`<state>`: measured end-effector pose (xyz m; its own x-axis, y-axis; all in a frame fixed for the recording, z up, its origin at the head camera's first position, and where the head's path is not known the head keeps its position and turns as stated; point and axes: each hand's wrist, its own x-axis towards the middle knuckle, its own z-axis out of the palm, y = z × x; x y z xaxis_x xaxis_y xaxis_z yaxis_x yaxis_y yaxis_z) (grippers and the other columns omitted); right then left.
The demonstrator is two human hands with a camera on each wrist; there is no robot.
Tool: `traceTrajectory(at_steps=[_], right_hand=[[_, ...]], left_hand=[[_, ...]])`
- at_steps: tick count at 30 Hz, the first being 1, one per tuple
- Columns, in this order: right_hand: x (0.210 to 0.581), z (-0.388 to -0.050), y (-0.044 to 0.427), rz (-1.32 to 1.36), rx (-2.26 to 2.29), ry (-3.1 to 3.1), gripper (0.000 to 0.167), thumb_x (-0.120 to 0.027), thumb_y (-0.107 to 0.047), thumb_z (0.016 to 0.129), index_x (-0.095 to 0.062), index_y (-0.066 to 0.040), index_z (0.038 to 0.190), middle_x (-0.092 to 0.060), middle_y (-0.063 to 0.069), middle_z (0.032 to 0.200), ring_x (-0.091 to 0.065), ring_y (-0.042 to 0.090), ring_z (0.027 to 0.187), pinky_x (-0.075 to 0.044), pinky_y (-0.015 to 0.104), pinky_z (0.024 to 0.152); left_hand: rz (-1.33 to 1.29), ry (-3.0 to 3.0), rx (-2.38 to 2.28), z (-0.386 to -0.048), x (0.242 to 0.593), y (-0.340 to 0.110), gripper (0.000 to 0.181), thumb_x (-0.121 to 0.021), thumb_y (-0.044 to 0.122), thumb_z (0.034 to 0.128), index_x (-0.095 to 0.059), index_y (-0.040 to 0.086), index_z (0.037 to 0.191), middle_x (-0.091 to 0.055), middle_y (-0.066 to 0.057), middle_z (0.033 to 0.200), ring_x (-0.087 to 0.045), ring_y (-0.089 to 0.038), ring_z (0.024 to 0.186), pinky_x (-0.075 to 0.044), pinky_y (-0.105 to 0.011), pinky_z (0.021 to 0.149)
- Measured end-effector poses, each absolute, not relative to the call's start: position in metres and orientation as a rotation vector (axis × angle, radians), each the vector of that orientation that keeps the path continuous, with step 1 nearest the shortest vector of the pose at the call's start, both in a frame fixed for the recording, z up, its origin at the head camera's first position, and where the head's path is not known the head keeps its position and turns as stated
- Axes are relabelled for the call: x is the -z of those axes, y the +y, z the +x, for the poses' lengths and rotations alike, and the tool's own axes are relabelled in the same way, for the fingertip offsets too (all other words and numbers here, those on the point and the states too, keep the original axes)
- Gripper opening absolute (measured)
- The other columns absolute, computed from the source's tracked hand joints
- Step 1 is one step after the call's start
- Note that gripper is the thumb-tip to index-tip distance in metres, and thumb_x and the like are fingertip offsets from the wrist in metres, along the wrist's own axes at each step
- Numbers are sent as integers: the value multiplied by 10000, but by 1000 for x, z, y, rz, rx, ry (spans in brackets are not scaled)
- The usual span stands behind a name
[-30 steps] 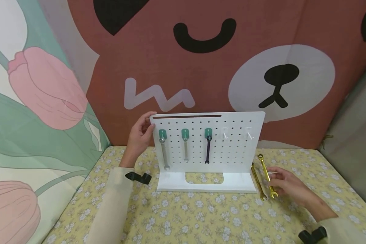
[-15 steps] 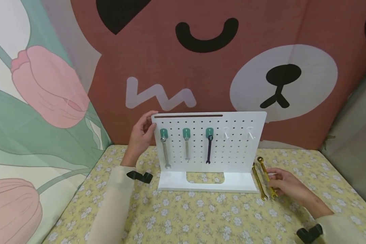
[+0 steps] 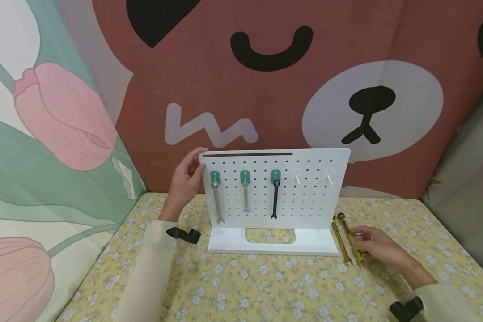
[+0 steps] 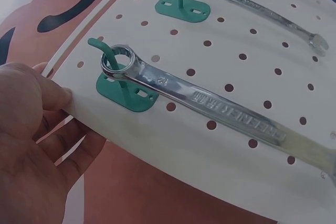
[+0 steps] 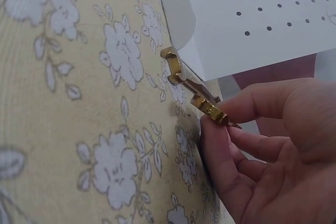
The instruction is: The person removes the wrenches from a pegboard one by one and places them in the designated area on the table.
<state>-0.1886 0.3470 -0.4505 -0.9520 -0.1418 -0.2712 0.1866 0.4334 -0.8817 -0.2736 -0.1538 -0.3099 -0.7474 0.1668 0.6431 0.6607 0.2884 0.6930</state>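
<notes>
My left hand point(image 3: 185, 176) grips the upper left edge of a white pegboard point(image 3: 315, 205), thumb on its front. Close by, a silver combination wrench point(image 4: 184, 93) hangs by its ring end from a green hook point(image 4: 123, 95). A second silver wrench point(image 3: 246, 199) and a dark purple wrench point(image 3: 275, 199) hang further along. To the right of the board, my right hand point(image 3: 376, 246) pinches a gold combination wrench point(image 5: 210, 109) between thumb and fingers, low over the table. Beside it, another gold wrench point(image 3: 341, 243) lies next to the board's base.
Two clear hooks point(image 3: 297, 177) on the board's right side carry nothing. The white base point(image 3: 229, 239) has a cutout at its middle. A yellow floral cloth point(image 3: 265, 286) covers the table. Behind stands a printed bear backdrop point(image 3: 209, 80).
My right hand has lowered the gold wrench toward the tabletop and slightly left, nearer the other gold wrench. My left hand keeps its grip on the pegboard.
</notes>
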Motion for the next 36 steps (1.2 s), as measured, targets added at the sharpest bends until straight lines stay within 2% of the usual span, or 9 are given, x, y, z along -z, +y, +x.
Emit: traceTrajectory(at_steps=[7, 13, 21, 29, 36], right_hand=[[450, -189, 345, 46, 1464, 2437, 616, -616, -128, 1007, -350, 145, 1491, -563, 233, 1226, -505, 249, 778, -457, 394, 622], [450, -189, 343, 33, 1450, 2465, 600, -615, -118, 1010, -356, 150, 1480, -523, 300, 1303, -509, 253, 751, -463, 399, 611], [450, -185, 341, 1, 1418, 2518, 563, -621, -91, 1002, -391, 139, 1462, -546, 240, 1220, -454, 202, 634, -443, 369, 555], [450, -183, 339, -39, 1255, 2689, 520, -647, -113, 991, -456, 106, 1423, -586, 171, 1140, -540, 228, 651, -469, 373, 552], [446, -181, 334, -50, 1142, 2774, 494, -643, -98, 982, -485, 99, 1407, -614, 194, 1145, -559, 239, 624, -459, 382, 532]], left_hand=[[-752, -2110, 1450, -273, 310, -155, 396, -526, -72, 1040, -535, -29, 1434, -592, -289, 1067, -551, -423, 868, -427, -236, 739], [-750, -2111, 1434, -274, 311, -154, 393, -521, -64, 1045, -533, -24, 1436, -591, -280, 1063, -543, -401, 854, -424, -244, 732], [-743, -2117, 1438, -276, 312, -154, 403, -526, -57, 1046, -544, 8, 1442, -594, -277, 1063, -543, -417, 843, -424, -248, 719], [-735, -2123, 1451, -277, 313, -155, 405, -529, -48, 1048, -536, 4, 1450, -614, -266, 1099, -562, -430, 862, -436, -238, 725], [-744, -2118, 1450, -277, 312, -155, 398, -530, -53, 1046, -528, -27, 1443, -610, -275, 1084, -549, -457, 845, -429, -235, 710]])
